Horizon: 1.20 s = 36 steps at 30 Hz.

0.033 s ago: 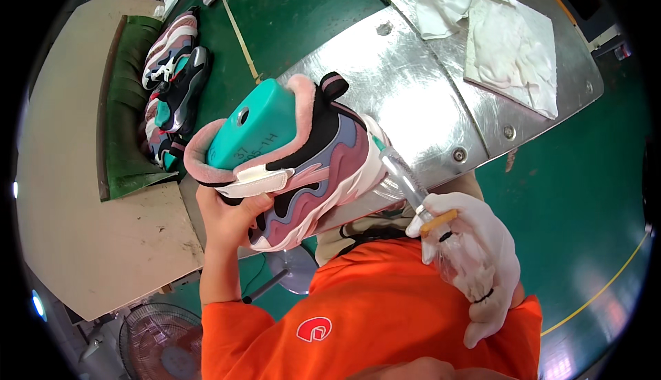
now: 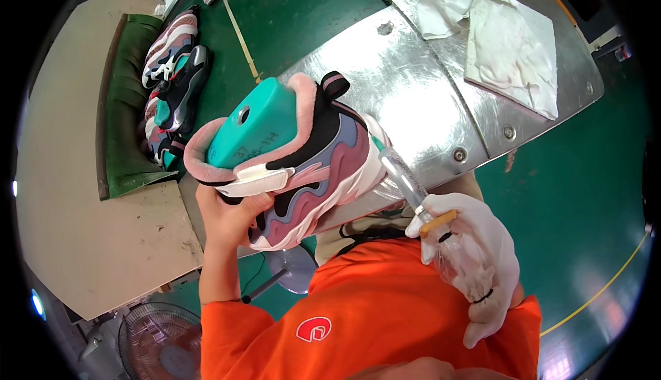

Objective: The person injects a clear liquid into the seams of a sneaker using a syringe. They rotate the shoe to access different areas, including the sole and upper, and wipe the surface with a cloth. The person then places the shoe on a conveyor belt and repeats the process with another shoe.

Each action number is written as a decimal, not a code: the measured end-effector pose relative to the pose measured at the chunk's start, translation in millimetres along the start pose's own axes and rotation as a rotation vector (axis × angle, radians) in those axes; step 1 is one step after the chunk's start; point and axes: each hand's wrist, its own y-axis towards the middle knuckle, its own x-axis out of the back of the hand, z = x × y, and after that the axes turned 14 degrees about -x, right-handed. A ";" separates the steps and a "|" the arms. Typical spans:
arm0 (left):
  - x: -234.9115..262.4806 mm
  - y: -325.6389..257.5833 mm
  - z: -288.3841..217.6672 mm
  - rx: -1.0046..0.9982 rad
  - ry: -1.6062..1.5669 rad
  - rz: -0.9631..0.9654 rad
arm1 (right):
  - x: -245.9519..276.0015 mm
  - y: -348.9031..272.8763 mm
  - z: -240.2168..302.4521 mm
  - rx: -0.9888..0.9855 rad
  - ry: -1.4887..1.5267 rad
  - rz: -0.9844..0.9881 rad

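Observation:
My bare left hand (image 2: 231, 218) grips a pink, purple and black sneaker (image 2: 323, 166) from below, holding it up in front of me. A teal shoe last (image 2: 258, 121) fills its opening. My right hand (image 2: 482, 256), in a white glove, is closed around a clear plastic squeeze bottle (image 2: 406, 177). The bottle's tip rests against the white sole edge at the shoe's right side. A short orange stick (image 2: 437, 223) lies between the gloved fingers. My orange shirt (image 2: 385, 311) fills the lower middle of the view.
A shiny metal worktop (image 2: 413, 84) lies behind the sneaker, with white cloths (image 2: 509, 42) on its far right. Several similar sneakers (image 2: 172, 70) sit on a green mat at the left, beside a beige table (image 2: 62, 173). A fan (image 2: 158, 342) stands at lower left.

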 end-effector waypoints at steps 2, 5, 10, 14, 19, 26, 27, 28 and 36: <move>-1.7 -0.1 -0.8 0.013 0.002 0.004 | 0.1 0.1 -1.2 0.010 0.006 0.009; -4.2 0.0 -1.6 0.017 0.047 0.008 | 0.6 0.6 -2.8 0.016 0.009 0.010; -7.5 0.4 -2.5 -0.019 0.114 -0.004 | -0.3 0.9 -4.1 0.004 0.022 0.009; -13.9 0.4 -2.8 -0.062 0.100 -0.046 | 0.7 2.5 -2.6 -0.019 0.033 -0.008; -11.8 0.8 -4.3 -0.034 0.131 -0.009 | -0.9 2.0 4.7 -0.166 0.109 -0.088; -10.7 0.8 1.6 -0.117 0.015 0.019 | 3.5 31.7 -11.9 -0.412 -0.290 -0.281; -16.9 2.7 -1.3 -0.154 -0.022 0.004 | 1.6 35.1 -12.5 -0.392 -0.413 -0.237; -20.0 5.5 -2.8 -0.168 -0.043 0.002 | -4.9 42.8 -12.5 -0.476 -0.354 -0.268; -18.2 11.3 -7.5 -0.056 0.084 0.049 | -15.9 37.4 -13.1 -0.476 -0.288 -0.322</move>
